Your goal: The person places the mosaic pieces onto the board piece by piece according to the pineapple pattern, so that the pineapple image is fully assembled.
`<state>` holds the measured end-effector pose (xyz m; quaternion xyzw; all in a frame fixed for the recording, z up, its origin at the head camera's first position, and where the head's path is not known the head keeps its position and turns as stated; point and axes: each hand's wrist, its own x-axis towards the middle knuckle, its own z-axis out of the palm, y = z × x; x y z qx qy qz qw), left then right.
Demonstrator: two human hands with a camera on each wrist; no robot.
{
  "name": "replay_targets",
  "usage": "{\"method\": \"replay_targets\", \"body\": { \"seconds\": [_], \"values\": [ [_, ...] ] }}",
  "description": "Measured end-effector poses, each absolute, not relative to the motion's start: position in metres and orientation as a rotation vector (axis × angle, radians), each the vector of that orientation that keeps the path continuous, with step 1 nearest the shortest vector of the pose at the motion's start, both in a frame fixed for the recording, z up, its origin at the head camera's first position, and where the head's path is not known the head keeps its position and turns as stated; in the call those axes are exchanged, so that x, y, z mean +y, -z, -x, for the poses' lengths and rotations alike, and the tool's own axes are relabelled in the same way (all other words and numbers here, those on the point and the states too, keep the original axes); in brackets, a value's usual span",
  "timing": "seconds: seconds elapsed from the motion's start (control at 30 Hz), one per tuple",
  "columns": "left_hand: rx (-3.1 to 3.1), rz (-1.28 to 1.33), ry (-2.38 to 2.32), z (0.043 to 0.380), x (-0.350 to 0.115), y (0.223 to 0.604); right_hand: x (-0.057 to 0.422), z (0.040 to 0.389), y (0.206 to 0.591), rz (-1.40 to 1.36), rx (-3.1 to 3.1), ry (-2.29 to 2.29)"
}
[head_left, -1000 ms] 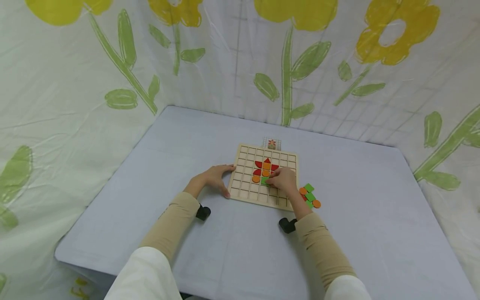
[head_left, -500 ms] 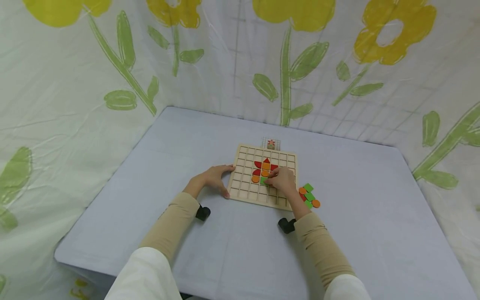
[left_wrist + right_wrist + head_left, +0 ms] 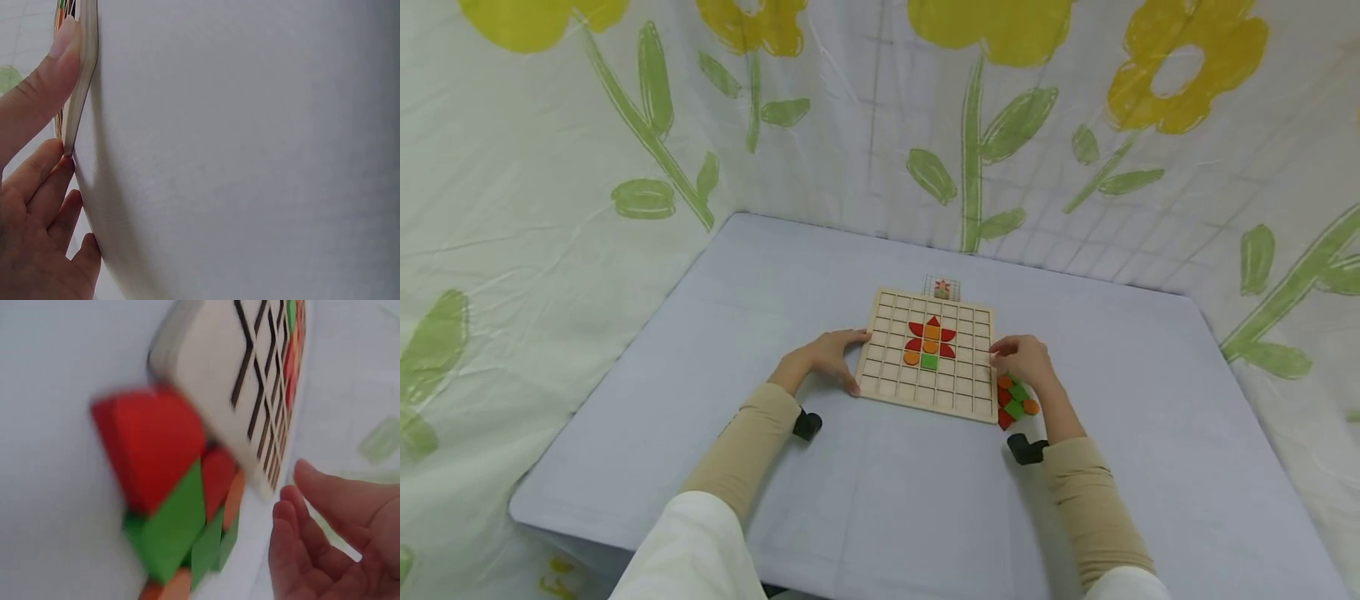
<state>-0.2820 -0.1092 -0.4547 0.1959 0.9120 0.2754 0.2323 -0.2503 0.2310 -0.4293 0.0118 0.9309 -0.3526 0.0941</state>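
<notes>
A square wooden grid board (image 3: 887,367) lies on the table, its middle cells filled with red petal-shaped pieces (image 3: 916,329), a red triangle, an orange square, two orange discs and a green square (image 3: 929,362). At its left edge my left hand (image 3: 829,354) touches the rim; thumb and fingers are spread, with the thumb (image 3: 53,75) on the rim in the left wrist view. Just off the right edge is my right hand (image 3: 1028,360), fingers loosely bent and nothing seen between them. Below it lies a small pile of red, green (image 3: 172,522) and orange pieces.
A small pattern card (image 3: 942,287) with a flower picture on a grid sits at the board's far edge. The pale tablecloth (image 3: 880,492) stretches around the board. Behind the table hangs a curtain (image 3: 850,150) printed with yellow flowers.
My right hand has let go of the green square, which now lies in the grid, and has moved right to above the loose pieces. My left hand stays at the board's edge.
</notes>
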Motion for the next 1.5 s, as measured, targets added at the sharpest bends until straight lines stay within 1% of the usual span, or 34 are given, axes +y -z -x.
{"method": "replay_targets", "body": {
  "seconds": [0.13, 0.23, 0.47, 1.0, 1.17, 1.5],
  "values": [
    [2.504, -0.529, -0.752, 0.282, -0.11, 0.455, 0.253, 0.246, 0.43, -0.01, 2.751, 0.896],
    [2.503, -0.522, -0.752, 0.282, -0.11, 0.456, 0.259, 0.244, 0.432, -0.002, 2.71, 0.851],
    [2.5, -0.501, -0.765, 0.283, -0.11, 0.458, 0.258, 0.244, 0.437, -0.002, 2.686, 0.834],
    [2.504, -0.557, -0.782, 0.281, -0.111, 0.455, 0.254, 0.241, 0.433, 0.127, 2.73, 0.882],
    [2.505, -0.561, -0.785, 0.281, -0.11, 0.454, 0.251, 0.241, 0.428, 0.07, 2.756, 0.954],
    [2.508, -0.552, -0.783, 0.282, -0.109, 0.455, 0.235, 0.246, 0.424, -0.218, 2.651, 1.241]
  ]
}}
